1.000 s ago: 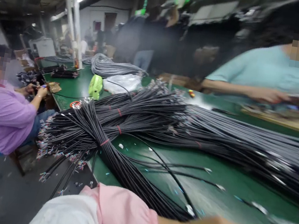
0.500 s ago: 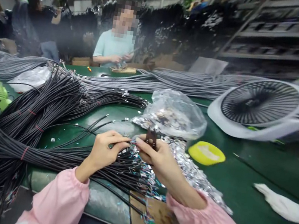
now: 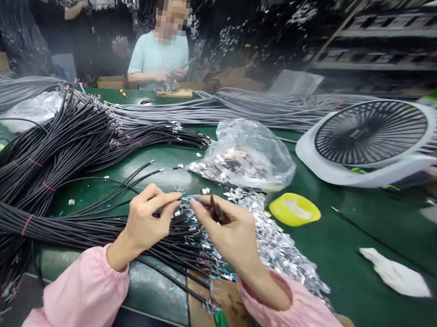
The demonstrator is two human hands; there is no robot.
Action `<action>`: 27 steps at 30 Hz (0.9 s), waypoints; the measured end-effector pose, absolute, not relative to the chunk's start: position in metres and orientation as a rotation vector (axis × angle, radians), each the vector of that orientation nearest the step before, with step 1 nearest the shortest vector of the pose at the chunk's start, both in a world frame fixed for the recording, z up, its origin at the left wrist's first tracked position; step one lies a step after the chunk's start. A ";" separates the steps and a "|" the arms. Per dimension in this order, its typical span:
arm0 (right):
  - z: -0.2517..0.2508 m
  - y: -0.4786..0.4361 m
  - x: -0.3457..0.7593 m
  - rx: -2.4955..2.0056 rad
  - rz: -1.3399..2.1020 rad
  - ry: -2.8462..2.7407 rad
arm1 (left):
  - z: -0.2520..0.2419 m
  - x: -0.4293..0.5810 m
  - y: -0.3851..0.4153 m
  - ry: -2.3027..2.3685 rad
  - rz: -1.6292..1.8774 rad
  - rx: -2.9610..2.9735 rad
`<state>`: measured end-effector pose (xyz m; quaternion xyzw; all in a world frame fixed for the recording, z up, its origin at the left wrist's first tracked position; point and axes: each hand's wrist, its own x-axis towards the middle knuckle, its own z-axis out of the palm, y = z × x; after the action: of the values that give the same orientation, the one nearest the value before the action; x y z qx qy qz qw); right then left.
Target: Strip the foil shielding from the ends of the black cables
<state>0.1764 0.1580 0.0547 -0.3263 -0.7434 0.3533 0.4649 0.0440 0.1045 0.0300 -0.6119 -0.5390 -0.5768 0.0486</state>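
Head view: left hand (image 3: 148,220), grip narrow on thin wires (image 3: 186,198); right hand (image 3: 234,236), grip holding dark tool (image 3: 217,213).

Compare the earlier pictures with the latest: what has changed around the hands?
The view swung rightward; the left hand and right hand now show together at thin wires. The dark object, upright in the right hand half a second ago, now leans leftward. Since then, the black cables, yellow dish and fan look unmoved.
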 end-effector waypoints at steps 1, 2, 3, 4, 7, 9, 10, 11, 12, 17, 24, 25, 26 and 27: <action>0.054 0.156 0.176 -0.782 0.793 -1.847 | 0.031 0.045 0.104 -1.672 -1.765 -1.851; 0.054 0.154 0.176 -0.762 0.732 -1.860 | 0.031 0.045 0.104 -1.701 -1.776 -1.841; 0.053 0.153 0.176 -0.745 0.691 -1.867 | 0.032 0.046 0.104 -1.728 -1.790 -1.836; 0.053 0.151 0.175 -0.731 0.672 -1.869 | 0.033 0.046 0.103 -1.752 -1.805 -1.835; 0.051 0.150 0.176 -0.710 0.676 -1.869 | 0.034 0.045 0.104 -1.797 -1.853 -1.843; 0.050 0.151 0.176 -0.704 0.672 -1.875 | 0.033 0.045 0.104 -1.807 -1.882 -1.848; 0.050 0.152 0.176 -0.705 0.670 -1.879 | 0.033 0.046 0.104 -1.809 -1.896 -1.847; 0.050 0.152 0.176 -0.704 0.668 -1.880 | 0.032 0.046 0.104 -1.810 -1.910 -1.845; 0.049 0.153 0.177 -0.703 0.667 -1.879 | 0.032 0.046 0.104 -1.814 -1.921 -1.843; 0.047 0.155 0.178 -0.709 0.684 -1.878 | 0.031 0.048 0.105 -1.834 -1.946 -1.819; 0.046 0.157 0.178 -0.776 0.905 -1.819 | 0.035 0.046 0.103 -1.855 -2.020 -1.808; 0.045 0.159 0.178 -0.784 0.910 -1.812 | 0.036 0.045 0.102 -1.861 -2.034 -1.801; 0.044 0.161 0.178 -0.786 0.901 -1.813 | 0.037 0.045 0.101 -1.864 -2.047 -1.793; 0.042 0.162 0.178 -0.783 0.884 -1.824 | 0.037 0.045 0.101 -1.869 -2.055 -1.790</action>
<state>0.1779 0.1621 0.0422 -0.3189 -0.7428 0.3601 0.4657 0.0450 0.1010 0.0371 -0.5397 -0.5637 -0.6199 -0.0815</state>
